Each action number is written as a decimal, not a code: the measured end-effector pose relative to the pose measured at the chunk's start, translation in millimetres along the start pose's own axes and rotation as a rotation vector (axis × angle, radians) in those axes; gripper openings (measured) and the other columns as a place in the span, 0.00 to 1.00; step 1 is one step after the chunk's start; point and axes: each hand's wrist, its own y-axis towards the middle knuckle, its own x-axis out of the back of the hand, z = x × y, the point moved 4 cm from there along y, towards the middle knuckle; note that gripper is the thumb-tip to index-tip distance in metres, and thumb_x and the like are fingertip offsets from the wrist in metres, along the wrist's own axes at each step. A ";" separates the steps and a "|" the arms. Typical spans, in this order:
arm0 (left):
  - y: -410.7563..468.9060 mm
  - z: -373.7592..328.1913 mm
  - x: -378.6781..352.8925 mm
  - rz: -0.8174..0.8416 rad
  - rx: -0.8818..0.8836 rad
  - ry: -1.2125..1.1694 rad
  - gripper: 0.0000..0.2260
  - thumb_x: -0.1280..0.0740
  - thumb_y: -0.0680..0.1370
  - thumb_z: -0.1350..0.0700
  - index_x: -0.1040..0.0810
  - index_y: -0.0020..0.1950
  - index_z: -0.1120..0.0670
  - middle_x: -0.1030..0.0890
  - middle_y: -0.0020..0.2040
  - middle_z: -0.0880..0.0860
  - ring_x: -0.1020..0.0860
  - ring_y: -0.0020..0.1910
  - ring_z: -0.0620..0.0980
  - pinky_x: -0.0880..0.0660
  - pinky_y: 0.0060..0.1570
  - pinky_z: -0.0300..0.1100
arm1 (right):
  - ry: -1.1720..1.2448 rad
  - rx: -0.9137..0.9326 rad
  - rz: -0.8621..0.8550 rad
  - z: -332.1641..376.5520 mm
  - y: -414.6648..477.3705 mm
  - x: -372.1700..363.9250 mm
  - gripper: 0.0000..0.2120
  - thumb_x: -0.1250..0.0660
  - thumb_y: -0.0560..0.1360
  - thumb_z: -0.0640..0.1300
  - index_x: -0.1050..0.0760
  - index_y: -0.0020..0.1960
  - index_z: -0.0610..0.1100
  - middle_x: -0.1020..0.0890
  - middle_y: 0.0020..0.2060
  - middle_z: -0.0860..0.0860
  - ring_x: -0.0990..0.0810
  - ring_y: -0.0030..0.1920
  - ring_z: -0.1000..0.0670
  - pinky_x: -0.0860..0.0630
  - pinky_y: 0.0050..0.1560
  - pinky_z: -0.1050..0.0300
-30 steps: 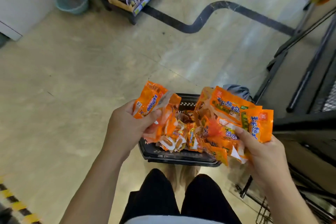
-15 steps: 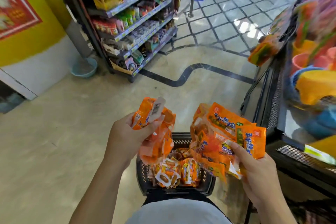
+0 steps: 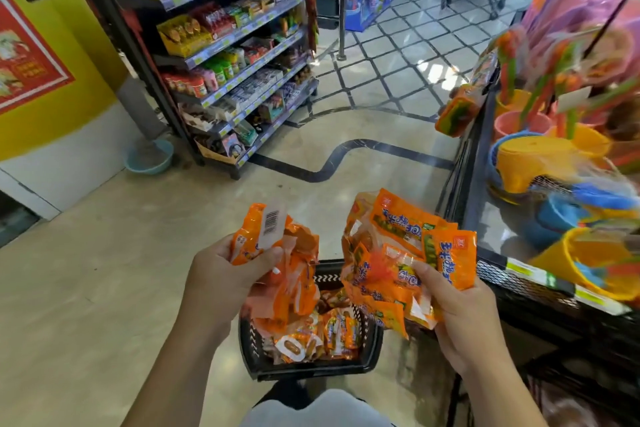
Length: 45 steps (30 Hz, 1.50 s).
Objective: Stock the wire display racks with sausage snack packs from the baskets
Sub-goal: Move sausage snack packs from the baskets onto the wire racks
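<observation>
Left hand [image 3: 225,274] is curled tight round a bunch of orange sausage snack packs [image 3: 287,253], thumb clamped across the front. The top pack is turned back-out, with its white barcode label [image 3: 273,224] showing. Right hand [image 3: 460,315] grips a bigger fan of packs [image 3: 398,246], thumb on top and fingers wrapped underneath, printed fronts facing the camera. Both bunches are up at roughly the same height, apart from each other, above the black basket [image 3: 251,347] on the floor right in front of the person. The basket holds a loose pile of packs [image 3: 311,336], some with clear windows showing the sausage. The lower ends of the left-hand bunch hang over the basket's left side; can't tell if they touch the pile. The black wire rack [image 3: 512,284] sits just right of the right hand, a mesh shelf with a price strip along its front edge. The shelf is loaded with plastic toy buckets [image 3: 540,156] in yellow, blue and pink, all blurred. An orange-green item [image 3: 457,111] sits at the rack's far corner, too blurred to identify. In the background there's a stocked grocery shelf unit [image 3: 225,55] left of centre, a teal basin [image 3: 149,158] on the floor near its base, and a red poster [image 3: 24,59] on the yellow wall far left.
</observation>
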 end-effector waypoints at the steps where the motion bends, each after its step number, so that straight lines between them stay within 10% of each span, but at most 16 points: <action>1: -4.9 -0.4 -2.8 0.014 -0.002 0.000 0.12 0.22 0.73 0.59 0.16 0.55 0.49 0.12 0.44 0.51 0.13 0.40 0.51 0.17 0.40 0.48 | 0.011 0.003 -0.005 1.2 -5.4 5.1 0.20 0.25 0.68 0.43 0.20 0.59 0.39 0.12 0.51 0.42 0.12 0.49 0.37 0.18 0.54 0.35; 27: -150.1 49.7 32.8 0.706 -0.030 0.132 0.06 0.20 0.71 0.56 0.13 0.45 0.48 0.13 0.39 0.56 0.15 0.36 0.54 0.18 0.44 0.54 | 0.239 0.223 -0.706 -104.5 -331.8 72.3 0.12 0.29 0.76 0.35 0.18 0.59 0.37 0.13 0.53 0.39 0.13 0.51 0.37 0.15 0.51 0.39; 30: -184.9 51.1 21.6 0.789 -0.056 0.155 0.05 0.22 0.72 0.60 0.14 0.45 0.53 0.13 0.38 0.56 0.16 0.33 0.51 0.20 0.34 0.43 | 0.267 0.237 -0.787 -114.3 -373.0 90.2 0.11 0.29 0.77 0.36 0.18 0.59 0.37 0.13 0.53 0.40 0.13 0.52 0.36 0.16 0.53 0.38; 45: -401.2 99.4 -102.5 1.048 -0.207 0.313 0.07 0.21 0.72 0.58 0.13 0.45 0.47 0.13 0.40 0.54 0.13 0.41 0.58 0.16 0.48 0.59 | 0.437 0.311 -1.057 -164.3 -572.6 256.9 0.09 0.29 0.77 0.35 0.17 0.56 0.39 0.12 0.50 0.41 0.12 0.47 0.39 0.14 0.42 0.46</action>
